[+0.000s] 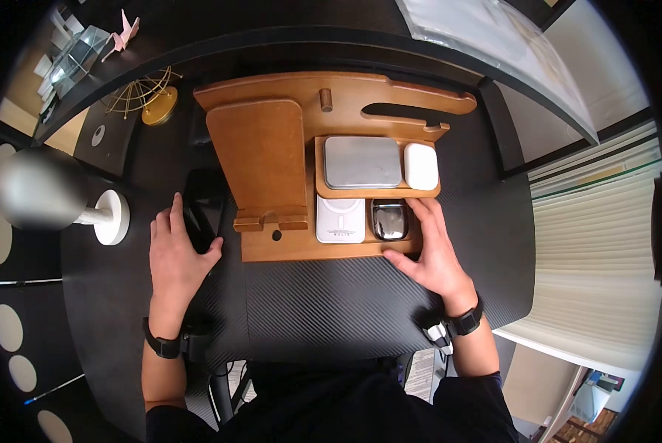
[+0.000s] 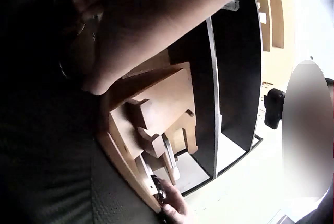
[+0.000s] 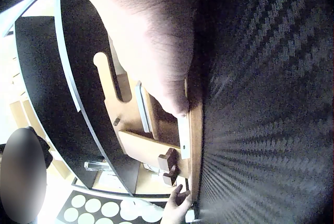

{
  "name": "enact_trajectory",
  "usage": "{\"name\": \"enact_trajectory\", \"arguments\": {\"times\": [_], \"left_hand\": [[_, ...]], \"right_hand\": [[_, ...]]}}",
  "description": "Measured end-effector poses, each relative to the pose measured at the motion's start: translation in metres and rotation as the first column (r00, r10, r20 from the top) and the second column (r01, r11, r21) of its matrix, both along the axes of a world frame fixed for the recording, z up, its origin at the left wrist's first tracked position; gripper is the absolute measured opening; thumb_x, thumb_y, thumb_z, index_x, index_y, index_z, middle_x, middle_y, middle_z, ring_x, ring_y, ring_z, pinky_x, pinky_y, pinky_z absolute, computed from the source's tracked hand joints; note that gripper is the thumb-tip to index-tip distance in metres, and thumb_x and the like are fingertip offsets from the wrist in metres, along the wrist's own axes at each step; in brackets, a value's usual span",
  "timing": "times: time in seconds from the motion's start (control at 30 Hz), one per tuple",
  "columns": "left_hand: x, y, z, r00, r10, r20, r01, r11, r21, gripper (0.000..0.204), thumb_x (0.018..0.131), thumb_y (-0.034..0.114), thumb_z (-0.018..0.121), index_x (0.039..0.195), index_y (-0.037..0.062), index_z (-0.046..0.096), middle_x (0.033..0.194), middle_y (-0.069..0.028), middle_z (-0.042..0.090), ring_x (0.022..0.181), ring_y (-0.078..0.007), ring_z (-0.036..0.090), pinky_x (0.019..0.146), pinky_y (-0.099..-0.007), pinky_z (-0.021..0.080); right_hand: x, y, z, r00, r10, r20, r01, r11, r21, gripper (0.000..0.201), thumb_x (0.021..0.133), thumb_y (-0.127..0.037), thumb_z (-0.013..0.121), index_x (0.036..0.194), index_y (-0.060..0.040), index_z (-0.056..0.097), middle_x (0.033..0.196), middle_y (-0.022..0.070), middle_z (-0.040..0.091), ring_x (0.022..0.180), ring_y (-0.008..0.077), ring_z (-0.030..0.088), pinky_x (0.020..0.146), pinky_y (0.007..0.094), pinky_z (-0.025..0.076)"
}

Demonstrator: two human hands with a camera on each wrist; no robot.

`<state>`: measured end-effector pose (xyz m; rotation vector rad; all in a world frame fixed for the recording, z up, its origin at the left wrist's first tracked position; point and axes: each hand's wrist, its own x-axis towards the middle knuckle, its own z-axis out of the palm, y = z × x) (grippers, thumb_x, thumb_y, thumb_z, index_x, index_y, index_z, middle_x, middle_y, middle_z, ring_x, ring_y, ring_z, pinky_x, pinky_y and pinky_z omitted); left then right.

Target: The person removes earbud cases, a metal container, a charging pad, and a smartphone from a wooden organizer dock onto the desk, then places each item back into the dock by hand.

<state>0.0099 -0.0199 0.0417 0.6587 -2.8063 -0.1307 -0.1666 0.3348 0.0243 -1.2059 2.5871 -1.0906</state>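
Note:
My left hand (image 1: 177, 255) lies at the left of a wooden desk stand (image 1: 257, 159), its index finger and thumb along the edges of a glossy black flat object (image 1: 205, 203) on the desk. My right hand (image 1: 438, 258) is at the stand's lower right corner, fingers straight beside a glossy black case (image 1: 390, 220), thumb near the front edge. On the lower tray, left of that case, sits a white power bank (image 1: 340, 220). The upper shelf bears a grey metal case (image 1: 362, 162) and a white earbud case (image 1: 421, 167). In the right wrist view, the left hand (image 3: 176, 205) shows thumb and finger apart.
A dark raised shelf (image 1: 287, 37) runs behind the stand, with a pink paper crane (image 1: 125, 35) on it. A round mirror-like thing on a white base (image 1: 112, 218) stands at the left. Behind it is a gold wire ornament (image 1: 159, 107). White blinds (image 1: 597, 244) hang at the right.

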Motion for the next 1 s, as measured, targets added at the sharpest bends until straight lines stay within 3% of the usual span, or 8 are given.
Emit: {"name": "enact_trajectory", "arguments": {"times": [0.17,0.37,0.4,0.5,0.53,0.63,0.77,1.0], "left_hand": [[0.004,-0.011,0.006,1.000,-0.015,-0.002,0.015,0.997,0.073,0.099,0.066,0.017,0.089,0.149,-0.0021,0.039,0.120,-0.0194,0.055,0.105,-0.0360,0.057,0.094,-0.0407,0.050],[0.003,-0.031,0.007,0.991,0.115,-0.070,-0.074,0.901,0.427,0.082,0.074,0.006,0.084,0.145,-0.0024,0.045,0.116,-0.0190,0.056,0.105,-0.0327,0.059,0.095,-0.0386,0.050],[0.005,-0.045,-0.004,0.981,0.024,-0.193,0.077,0.860,0.504,0.062,0.081,0.002,0.079,0.137,-0.0030,0.053,0.115,-0.0129,0.058,0.098,-0.0219,0.061,0.089,-0.0330,0.050],[0.010,-0.063,0.001,0.984,0.128,-0.123,0.044,0.496,0.867,0.040,0.088,-0.001,0.072,0.126,-0.0022,0.059,0.111,-0.0043,0.059,0.093,-0.0110,0.058,0.082,-0.0262,0.048],[0.011,-0.060,0.006,0.976,0.153,-0.158,0.068,0.475,0.877,0.029,0.093,-0.002,0.067,0.120,-0.0005,0.060,0.108,0.0013,0.058,0.090,-0.0045,0.054,0.078,-0.0212,0.044],[0.017,-0.071,0.006,0.920,0.222,-0.324,0.140,0.584,0.799,0.027,0.094,-0.002,0.065,0.120,-0.0002,0.059,0.107,0.0007,0.060,0.091,-0.0057,0.055,0.080,-0.0211,0.044],[0.014,-0.058,0.025,0.746,0.338,-0.574,0.332,0.559,0.760,0.031,0.094,-0.001,0.065,0.124,0.0034,0.056,0.115,-0.0010,0.061,0.106,-0.0091,0.057,0.096,-0.0229,0.040],[-0.019,-0.017,0.041,0.628,0.278,-0.727,0.653,0.320,0.686,0.038,0.095,-0.008,0.059,0.129,0.0037,0.048,0.121,-0.0054,0.063,0.103,-0.0092,0.059,0.090,-0.0225,0.043]], "right_hand": [[0.000,0.000,0.000,1.000,0.009,-0.013,-0.009,1.000,0.003,0.088,0.076,-0.026,0.085,0.147,-0.0019,0.038,0.142,0.0222,0.040,0.132,0.0409,0.043,0.111,0.0460,0.041],[-0.001,-0.001,0.001,1.000,0.013,-0.008,-0.013,1.000,-0.005,0.089,0.075,-0.026,0.085,0.147,-0.0018,0.038,0.141,0.0220,0.041,0.131,0.0407,0.044,0.110,0.0461,0.041],[-0.001,0.000,0.001,1.000,0.016,-0.010,-0.016,1.000,-0.006,0.089,0.075,-0.026,0.085,0.146,-0.0017,0.039,0.141,0.0220,0.041,0.131,0.0406,0.044,0.110,0.0462,0.041],[0.000,0.000,0.000,1.000,0.018,-0.016,-0.018,1.000,-0.004,0.088,0.075,-0.027,0.085,0.146,-0.0009,0.038,0.141,0.0223,0.041,0.131,0.0406,0.044,0.110,0.0465,0.041],[0.000,0.000,0.000,1.000,0.015,-0.018,-0.015,1.000,-0.001,0.088,0.076,-0.027,0.085,0.146,-0.0005,0.038,0.141,0.0224,0.041,0.131,0.0407,0.044,0.110,0.0466,0.041],[0.000,0.001,0.002,1.000,0.013,-0.008,-0.013,1.000,-0.004,0.089,0.077,-0.028,0.083,0.147,0.0006,0.036,0.141,0.0235,0.041,0.131,0.0412,0.044,0.111,0.0471,0.040],[-0.001,0.002,-0.003,1.000,0.014,0.002,-0.014,0.998,-0.053,0.088,0.080,-0.030,0.081,0.147,0.0024,0.033,0.141,0.0251,0.041,0.131,0.0417,0.043,0.111,0.0478,0.039],[-0.002,0.004,-0.004,1.000,0.027,0.013,-0.027,0.999,-0.020,0.087,0.083,-0.028,0.078,0.149,0.0025,0.029,0.146,0.0258,0.038,0.136,0.0415,0.040,0.114,0.0462,0.035]]}}
